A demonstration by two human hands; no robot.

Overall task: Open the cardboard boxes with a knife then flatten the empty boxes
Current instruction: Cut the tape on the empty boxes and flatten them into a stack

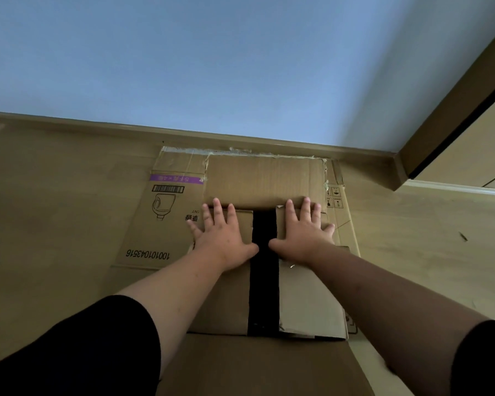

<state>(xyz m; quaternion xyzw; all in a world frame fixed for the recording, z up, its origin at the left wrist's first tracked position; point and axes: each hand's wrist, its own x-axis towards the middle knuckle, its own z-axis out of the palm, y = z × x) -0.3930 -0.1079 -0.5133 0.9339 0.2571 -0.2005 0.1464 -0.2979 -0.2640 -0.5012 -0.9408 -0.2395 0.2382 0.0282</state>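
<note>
A cardboard box [306, 307] lies on the floor in front of me with its top flaps folded inward and a dark gap [265, 270] between them. My left hand [223, 232] presses flat on the left flap, fingers straight and spread. My right hand [305, 228] presses flat on the right flap the same way. The far flap [265, 180] lies folded out away from me, just past my fingertips. Under the box lies a flattened box [155, 224] with a barcode, a bottle drawing and a printed number. No knife is in view.
The wooden floor [55, 210] runs to a skirting board [97, 125] below a pale blue wall. A wooden door frame [452, 130] stands at the right. Another cardboard flap [263, 367] reaches toward me at the bottom. A small dark scrap [463, 236] lies on the floor at the right.
</note>
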